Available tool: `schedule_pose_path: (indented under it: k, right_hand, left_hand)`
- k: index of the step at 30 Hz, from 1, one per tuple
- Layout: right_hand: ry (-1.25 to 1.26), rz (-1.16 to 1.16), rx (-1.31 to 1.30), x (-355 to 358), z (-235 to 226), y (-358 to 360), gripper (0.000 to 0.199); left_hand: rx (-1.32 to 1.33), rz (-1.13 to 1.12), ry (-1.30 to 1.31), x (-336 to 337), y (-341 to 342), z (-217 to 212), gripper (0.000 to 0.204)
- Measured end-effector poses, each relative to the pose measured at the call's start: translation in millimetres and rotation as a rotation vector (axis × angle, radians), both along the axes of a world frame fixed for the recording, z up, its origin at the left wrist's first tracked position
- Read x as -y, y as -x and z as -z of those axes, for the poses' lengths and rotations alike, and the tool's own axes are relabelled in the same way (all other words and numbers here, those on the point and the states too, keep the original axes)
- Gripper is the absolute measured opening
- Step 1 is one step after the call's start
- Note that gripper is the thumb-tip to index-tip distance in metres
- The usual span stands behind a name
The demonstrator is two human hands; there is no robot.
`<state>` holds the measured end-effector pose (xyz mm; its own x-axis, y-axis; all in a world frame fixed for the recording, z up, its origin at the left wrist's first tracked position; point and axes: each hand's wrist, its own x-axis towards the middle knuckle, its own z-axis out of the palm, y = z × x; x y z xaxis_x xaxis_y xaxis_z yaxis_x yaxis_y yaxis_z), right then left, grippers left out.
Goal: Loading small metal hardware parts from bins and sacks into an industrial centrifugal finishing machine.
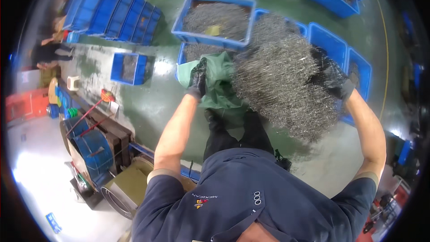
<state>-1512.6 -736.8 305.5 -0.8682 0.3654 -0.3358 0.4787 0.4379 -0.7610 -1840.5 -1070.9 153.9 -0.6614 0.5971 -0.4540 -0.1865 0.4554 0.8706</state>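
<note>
A big tangled mass of thin silvery metal wire pieces (282,80) hangs in front of me at chest height. My left hand (197,80), in a black glove, grips a green cloth (219,85) that lies against the left side of the mass. My right hand (331,77), also in a black glove, clutches the mass at its upper right. Both bare forearms reach up from the lower edge. Below the mass I see my dark trousers and dark blue shirt.
Several blue plastic crates stand on the green floor: one (215,18) full of wire pieces ahead, others (331,40) to the right, a stack (116,11) at the far left, a small one (129,68) alone. A machine with blue drums (89,148) stands at the lower left.
</note>
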Motion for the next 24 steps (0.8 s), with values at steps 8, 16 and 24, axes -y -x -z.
schedule_pose_path:
  k: [8,16,24]
  right_hand:
    - [-0.429,-0.461,0.072,17,14,67,0.093]
    - [-0.362,-0.646,0.090,34,53,121,0.095]
    - [-0.490,-0.821,0.183,75,57,163,0.095]
  left_hand:
    - [0.191,-0.231,0.013,12,-26,33,0.043]
    - [-0.414,0.152,0.042,-8,2,53,0.033]
    - [-0.518,0.436,-0.103,-35,0,70,0.043]
